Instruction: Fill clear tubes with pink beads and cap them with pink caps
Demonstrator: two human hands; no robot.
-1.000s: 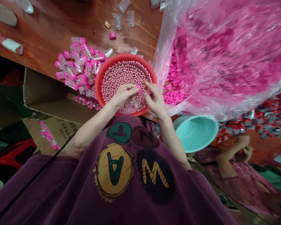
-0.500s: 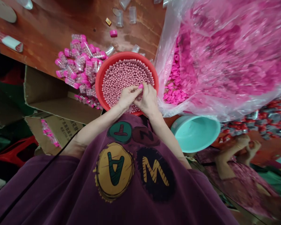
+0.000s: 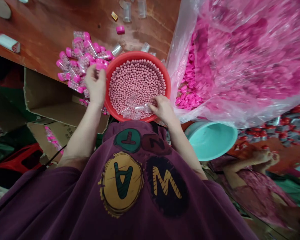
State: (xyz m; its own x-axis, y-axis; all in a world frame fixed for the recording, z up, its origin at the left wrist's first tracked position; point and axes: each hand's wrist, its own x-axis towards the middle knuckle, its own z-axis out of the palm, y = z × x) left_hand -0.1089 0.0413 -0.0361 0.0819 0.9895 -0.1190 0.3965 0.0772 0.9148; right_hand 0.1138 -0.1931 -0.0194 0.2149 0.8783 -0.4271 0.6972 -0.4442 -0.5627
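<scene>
My left hand is over the right side of a heap of small clear bottles with pink caps, filled with pink beads. Its thumb and fingers are apart, and nothing shows between them. In front of me, a red basin holds many small round pink beads. Several clear empty bottles lie on the beads at the near side. My right hand is inside the basin's right edge, thumb and fingers closed around the end of one clear bottle.
A large clear plastic bag of pink caps lies to the right. Below it sits a turquoise bowl. Cardboard boxes stand at left. Another person's hands work at far right, near red-capped pieces.
My hands were together over the basin with a pink cap between the fingers. Now the left has moved left to the heap, and the right is lower at the clear bottles.
</scene>
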